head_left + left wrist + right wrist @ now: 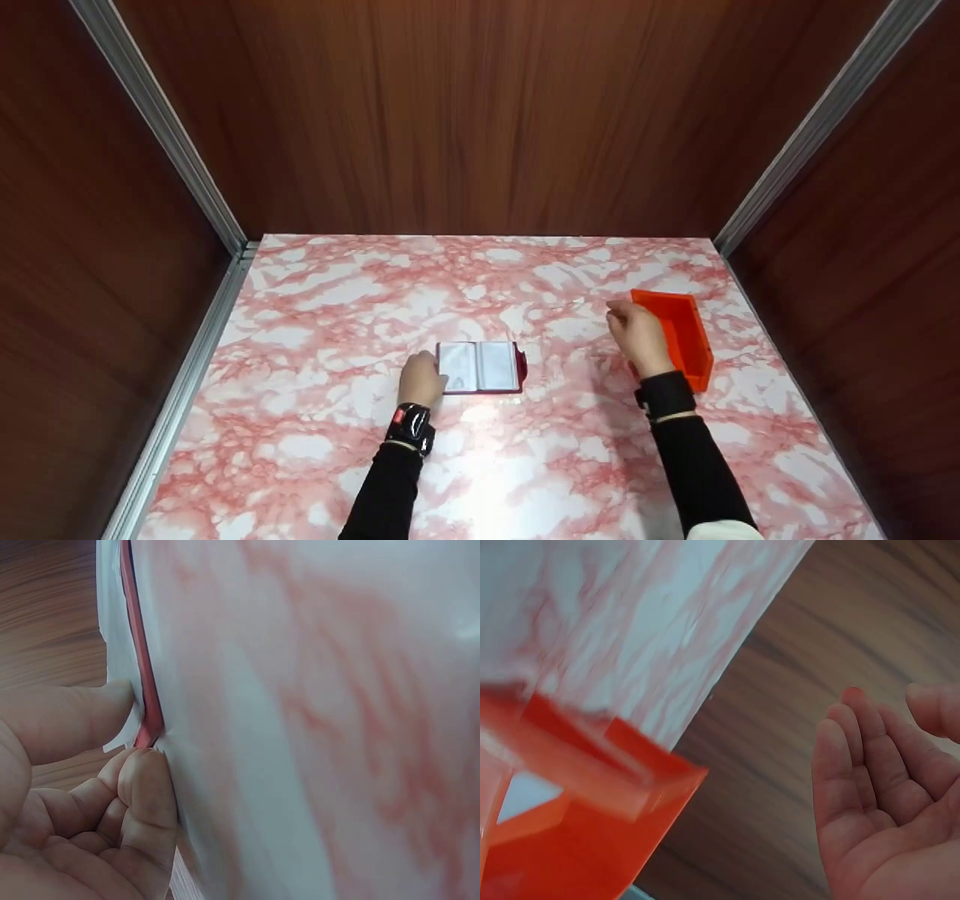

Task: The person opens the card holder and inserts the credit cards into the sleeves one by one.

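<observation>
A small card holder (pixel 495 367) with a dark red cover lies spread open on the table, its clear sleeves facing up and a clasp tab on its right edge. My left hand (pixel 421 381) holds it by the left edge, thumb over the sleeves. Close up in the left wrist view, the thumb (pixel 82 720) and curled fingers pinch the red-edged corner. To the right, my right hand (pixel 637 334) hovers by the left side of an orange bin (pixel 688 334), partly covering it. Its fingers (pixel 885 757) are loosely bent, with nothing between them and the thumb.
The pink-and-white marbled table (pixel 315 442) runs back to a brown wood-grain panel (pixel 480 120). Similar panels rise on both sides, with metal rails (pixel 172 142) along the corners. Bright glare lies on the table in front of the card holder.
</observation>
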`<state>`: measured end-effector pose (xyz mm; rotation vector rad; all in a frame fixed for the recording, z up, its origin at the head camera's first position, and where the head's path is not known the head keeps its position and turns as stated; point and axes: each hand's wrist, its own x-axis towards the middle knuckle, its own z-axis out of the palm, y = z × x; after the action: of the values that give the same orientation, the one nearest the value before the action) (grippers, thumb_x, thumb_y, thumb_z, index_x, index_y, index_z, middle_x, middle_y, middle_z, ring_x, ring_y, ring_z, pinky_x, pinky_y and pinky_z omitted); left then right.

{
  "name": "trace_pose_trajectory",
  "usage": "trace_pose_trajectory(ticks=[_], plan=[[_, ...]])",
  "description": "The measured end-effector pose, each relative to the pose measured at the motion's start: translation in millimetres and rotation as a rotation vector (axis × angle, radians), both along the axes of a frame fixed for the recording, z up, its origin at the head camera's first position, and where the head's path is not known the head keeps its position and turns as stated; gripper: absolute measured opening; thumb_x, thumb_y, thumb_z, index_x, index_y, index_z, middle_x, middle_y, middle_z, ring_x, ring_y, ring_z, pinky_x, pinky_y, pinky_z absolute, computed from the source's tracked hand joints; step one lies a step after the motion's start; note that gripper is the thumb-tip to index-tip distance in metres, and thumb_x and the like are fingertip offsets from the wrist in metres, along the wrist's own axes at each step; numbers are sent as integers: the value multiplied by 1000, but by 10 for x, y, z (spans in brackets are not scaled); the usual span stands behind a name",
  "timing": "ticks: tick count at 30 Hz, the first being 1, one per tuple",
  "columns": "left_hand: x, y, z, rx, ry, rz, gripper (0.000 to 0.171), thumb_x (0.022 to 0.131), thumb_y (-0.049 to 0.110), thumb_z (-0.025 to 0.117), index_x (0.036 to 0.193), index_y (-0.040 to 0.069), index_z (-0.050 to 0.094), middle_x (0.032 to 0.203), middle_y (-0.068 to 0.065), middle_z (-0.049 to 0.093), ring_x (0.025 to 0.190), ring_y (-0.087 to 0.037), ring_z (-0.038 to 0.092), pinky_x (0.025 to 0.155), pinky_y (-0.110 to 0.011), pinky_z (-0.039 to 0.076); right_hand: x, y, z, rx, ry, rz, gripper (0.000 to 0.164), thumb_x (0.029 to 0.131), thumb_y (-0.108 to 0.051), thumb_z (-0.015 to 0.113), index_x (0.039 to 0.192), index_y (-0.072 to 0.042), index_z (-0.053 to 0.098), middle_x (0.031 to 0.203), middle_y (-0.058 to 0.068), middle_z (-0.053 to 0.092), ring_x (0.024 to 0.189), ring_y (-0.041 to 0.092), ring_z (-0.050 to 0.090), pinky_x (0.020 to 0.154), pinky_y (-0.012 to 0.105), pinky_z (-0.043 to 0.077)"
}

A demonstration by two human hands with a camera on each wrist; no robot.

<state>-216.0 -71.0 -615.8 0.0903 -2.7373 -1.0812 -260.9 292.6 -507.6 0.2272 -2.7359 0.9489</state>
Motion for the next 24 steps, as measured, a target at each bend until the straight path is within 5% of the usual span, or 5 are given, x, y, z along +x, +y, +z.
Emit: trace_pose_trajectory(ticks=[9,24], plan=[[-11,-1,-10,7,-15,3,18,70,2,77,75,1,60,73,-10,56,73,-34,58,73,-48,48,-31,250,37,14,-139,-81,36,98,-9,57,130,7,58,123,27,61,110,40,58,100,53,43],[6,-4,31,-8,-4,-6,19,69,1,78,74,0,60,72,-10,56,72,-33,58,72,-48,48,-114,624,-16,120,-176,-157,36,98,-10,53,126,11,58,116,31,63,107,45,59,95,56,44]])
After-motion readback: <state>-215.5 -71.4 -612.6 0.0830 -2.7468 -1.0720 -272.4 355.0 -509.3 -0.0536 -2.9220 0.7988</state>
